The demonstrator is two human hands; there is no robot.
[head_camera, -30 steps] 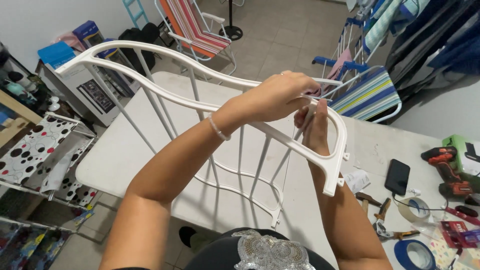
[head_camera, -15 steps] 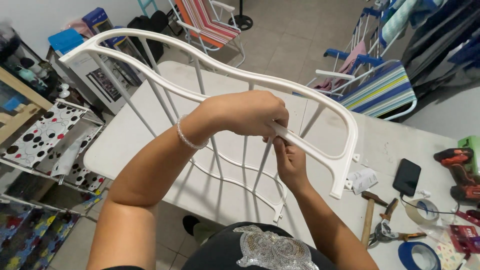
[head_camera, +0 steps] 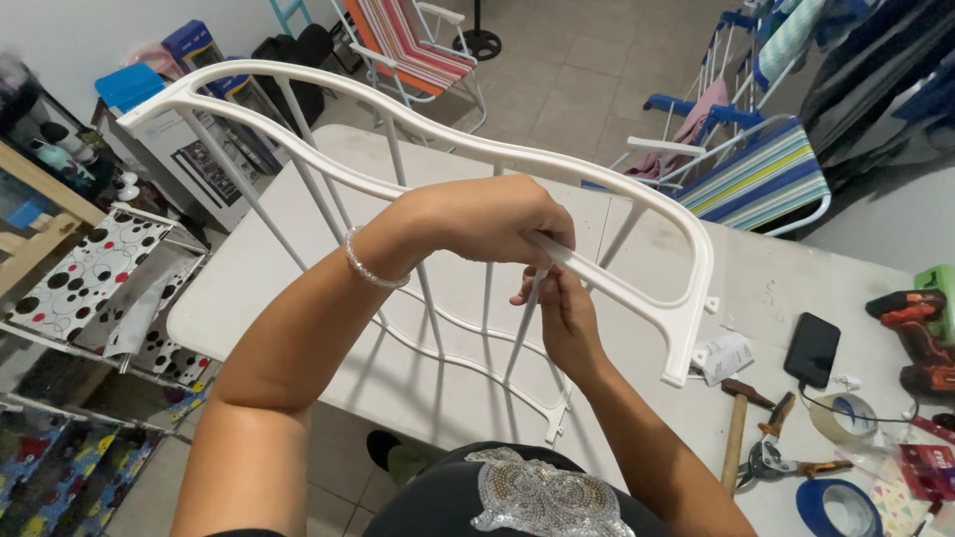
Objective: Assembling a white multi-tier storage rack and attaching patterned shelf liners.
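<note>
— What are the 2 hands on?

— Both are on the white plastic chair back, a curved frame with thin upright bars, held tilted above the white folding table. The left hand is closed over the frame's lower rail. The right hand, just beneath it, has its fingers pinched around 1 thin bar where it meets the rail.

— And the table?

— On the right end lie a hammer, pliers, a black phone, 2 tape rolls, 1 of them blue, and a red cordless drill.
</note>
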